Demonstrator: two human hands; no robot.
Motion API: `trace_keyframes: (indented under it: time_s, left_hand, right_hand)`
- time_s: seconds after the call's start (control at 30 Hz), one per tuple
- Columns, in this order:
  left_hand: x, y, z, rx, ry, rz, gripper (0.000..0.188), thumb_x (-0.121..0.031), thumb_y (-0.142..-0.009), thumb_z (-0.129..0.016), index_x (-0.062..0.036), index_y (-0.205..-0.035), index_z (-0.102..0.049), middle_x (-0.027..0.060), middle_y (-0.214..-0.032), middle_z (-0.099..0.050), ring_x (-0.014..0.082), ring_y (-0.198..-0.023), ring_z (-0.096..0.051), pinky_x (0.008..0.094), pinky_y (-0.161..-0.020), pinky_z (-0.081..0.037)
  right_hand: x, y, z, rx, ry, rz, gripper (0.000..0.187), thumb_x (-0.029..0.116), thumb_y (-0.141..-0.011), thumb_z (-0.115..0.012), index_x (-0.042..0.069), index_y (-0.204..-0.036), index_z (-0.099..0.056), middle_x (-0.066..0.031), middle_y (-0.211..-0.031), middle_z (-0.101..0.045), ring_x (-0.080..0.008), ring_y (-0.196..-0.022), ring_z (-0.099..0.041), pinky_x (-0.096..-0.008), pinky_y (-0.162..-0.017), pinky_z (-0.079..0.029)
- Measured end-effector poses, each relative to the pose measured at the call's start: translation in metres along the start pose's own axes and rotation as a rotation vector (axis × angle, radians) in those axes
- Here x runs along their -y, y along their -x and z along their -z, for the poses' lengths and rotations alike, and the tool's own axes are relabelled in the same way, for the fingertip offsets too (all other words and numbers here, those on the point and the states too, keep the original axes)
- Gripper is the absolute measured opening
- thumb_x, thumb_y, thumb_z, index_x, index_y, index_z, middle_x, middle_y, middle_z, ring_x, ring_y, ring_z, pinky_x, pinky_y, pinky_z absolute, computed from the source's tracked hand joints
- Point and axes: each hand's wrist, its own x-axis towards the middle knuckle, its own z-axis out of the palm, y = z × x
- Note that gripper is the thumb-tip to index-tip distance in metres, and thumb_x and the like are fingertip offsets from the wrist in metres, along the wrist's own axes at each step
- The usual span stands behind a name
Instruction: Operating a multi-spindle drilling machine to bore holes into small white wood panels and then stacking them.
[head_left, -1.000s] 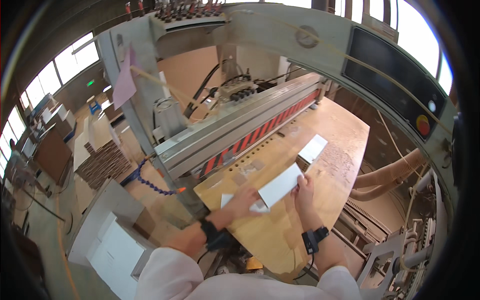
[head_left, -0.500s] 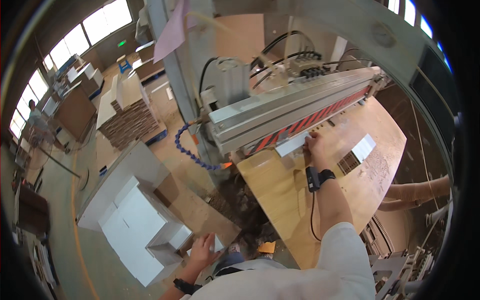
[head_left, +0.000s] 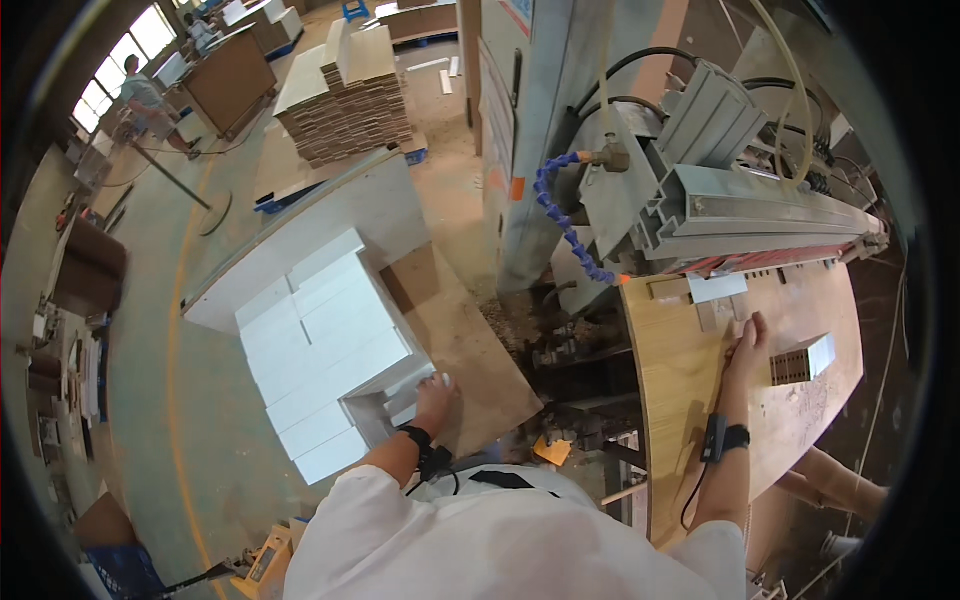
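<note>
At the near right corner of a pile of white boards (head_left: 330,340), my left hand (head_left: 436,402) has its fingers closed round the end of a white board (head_left: 405,396). Most of that board is hidden by the hand and the pile. My right hand (head_left: 746,348) is over the wooden worktable (head_left: 690,420), fingers apart and holding nothing. Just beyond its fingertips a white panel (head_left: 716,288) lies at the foot of the machine's metal beam (head_left: 770,215). To its right stands a small stack of white-topped pieces (head_left: 800,362) with rows of holes in their edges.
A blue jointed hose (head_left: 560,225) with an orange tip hangs at the table's far left corner. Between pile and table is a gap with machine parts (head_left: 590,350). A tall stack of boards (head_left: 345,110) stands behind; another person (head_left: 150,100) is far left.
My view has swung left. My right hand has let go of the white panel and drawn back from it. My left hand has moved forward along the pile's near corner.
</note>
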Motion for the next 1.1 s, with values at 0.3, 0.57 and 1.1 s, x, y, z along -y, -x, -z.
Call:
trace_keyframes:
  time_s: [0.3, 0.57, 1.1]
  left_hand:
    - [0.033, -0.002, -0.005, -0.012, 0.317, 0.043, 0.049, -0.023, -0.079, -0.048, -0.0082, -0.125, -0.039, 0.0237, -0.121, -0.044, 0.0403, -0.116, -0.037, 0.0515, -0.096, -0.025]
    - [-0.001, -0.021, 0.034, 0.164, 0.180, 0.067, 0.062, -0.031, -0.081, -0.050, -0.0053, -0.132, -0.028, 0.0212, -0.108, -0.052, 0.0355, -0.091, -0.056, 0.0428, -0.077, -0.044]
    - [-0.216, -0.025, 0.292, -0.538, 1.006, -0.689, 0.039, -0.013, -0.076, -0.062, -0.0042, -0.112, -0.051, 0.0071, -0.066, -0.054, 0.0174, -0.056, -0.054, 0.0286, -0.052, -0.045]
  right_hand:
    - [0.005, 0.019, 0.000, 0.065, -0.191, -0.065, 0.018, 0.023, -0.089, -0.048, 0.009, -0.098, -0.055, -0.0015, -0.073, -0.057, -0.0054, -0.041, -0.041, -0.0191, -0.034, -0.033]
    - [0.015, 0.019, 0.014, 0.013, -0.168, -0.043, 0.024, 0.027, -0.089, -0.048, 0.005, -0.087, -0.056, -0.0017, -0.067, -0.055, -0.0064, -0.040, -0.043, -0.0204, -0.034, -0.034]
    - [0.046, -0.031, 0.155, -0.629, 0.459, 0.306, 0.064, 0.038, -0.070, -0.070, 0.004, -0.116, -0.042, -0.0105, -0.076, -0.055, -0.0202, -0.064, -0.055, -0.0290, -0.060, -0.046]
